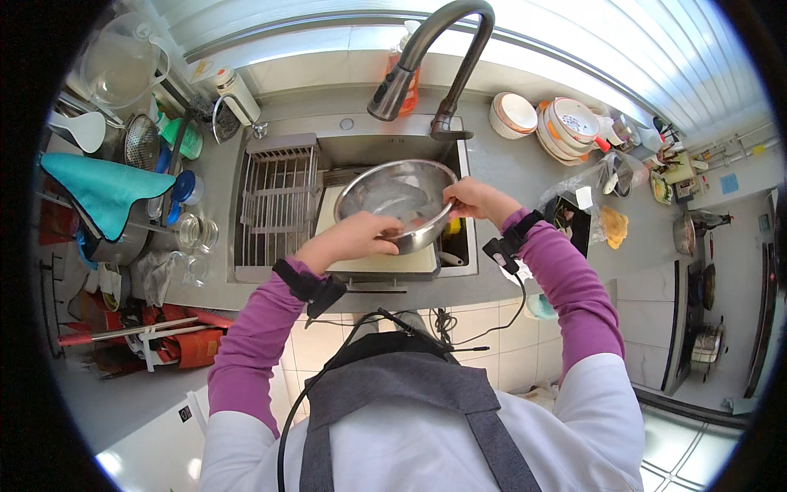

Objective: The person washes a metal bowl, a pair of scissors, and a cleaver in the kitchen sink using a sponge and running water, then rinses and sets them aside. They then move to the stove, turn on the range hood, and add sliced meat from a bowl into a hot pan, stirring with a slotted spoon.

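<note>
A stainless steel mixing bowl point(393, 184) is tilted over the sink, with its shiny inside facing up. My left hand point(369, 235) grips the near left part of its rim, thumb and fingers around the edge. On the right side, my right hand point(474, 198) pinches the rim. Beneath the bowl lies a pale cutting board point(381, 264) across the sink. Part of the board is hidden by the bowl and my left hand. A gooseneck faucet point(387, 92) arches above, beyond the bowl.
A metal drain rack point(280, 203) spans the sink's left side. Glass cups point(195, 232) and a blue-lidded container point(186, 187) stand farther left. Stacked bowls point(515, 114) and more dishes point(567, 132) sit at the back right. A black tray point(569, 224) and a yellow cloth point(613, 226) lie on the right counter.
</note>
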A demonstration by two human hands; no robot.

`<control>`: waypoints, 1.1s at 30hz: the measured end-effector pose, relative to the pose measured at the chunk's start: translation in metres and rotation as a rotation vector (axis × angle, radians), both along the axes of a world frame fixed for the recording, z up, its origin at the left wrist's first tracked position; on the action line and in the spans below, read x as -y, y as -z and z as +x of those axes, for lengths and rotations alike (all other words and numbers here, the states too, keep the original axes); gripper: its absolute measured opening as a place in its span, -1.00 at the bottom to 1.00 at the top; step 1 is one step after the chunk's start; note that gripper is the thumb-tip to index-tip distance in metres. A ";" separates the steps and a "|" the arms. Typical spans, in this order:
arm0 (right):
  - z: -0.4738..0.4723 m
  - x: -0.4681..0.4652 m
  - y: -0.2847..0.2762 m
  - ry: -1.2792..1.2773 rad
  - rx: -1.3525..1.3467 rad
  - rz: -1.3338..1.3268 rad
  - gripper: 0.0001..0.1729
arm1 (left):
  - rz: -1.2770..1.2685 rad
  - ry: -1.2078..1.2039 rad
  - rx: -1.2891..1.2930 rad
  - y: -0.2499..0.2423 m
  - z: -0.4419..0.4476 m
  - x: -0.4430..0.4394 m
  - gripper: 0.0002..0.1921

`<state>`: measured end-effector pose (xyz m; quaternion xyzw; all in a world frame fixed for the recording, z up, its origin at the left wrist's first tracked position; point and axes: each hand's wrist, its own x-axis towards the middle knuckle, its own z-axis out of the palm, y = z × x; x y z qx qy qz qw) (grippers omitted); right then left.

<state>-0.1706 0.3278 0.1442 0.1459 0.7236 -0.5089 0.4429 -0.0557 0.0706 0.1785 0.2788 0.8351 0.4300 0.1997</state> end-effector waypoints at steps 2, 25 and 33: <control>0.003 -0.002 -0.015 0.005 -0.133 0.103 -0.81 | 0.100 -0.117 0.158 0.011 -0.007 0.009 -0.69; 0.061 0.029 -0.067 -0.372 -1.295 0.528 -0.37 | 1.024 -1.107 1.161 0.152 -0.031 0.012 -0.51; 0.076 0.045 -0.073 -0.461 -1.415 0.546 -0.28 | 1.347 -1.080 1.053 0.194 -0.034 -0.006 -0.67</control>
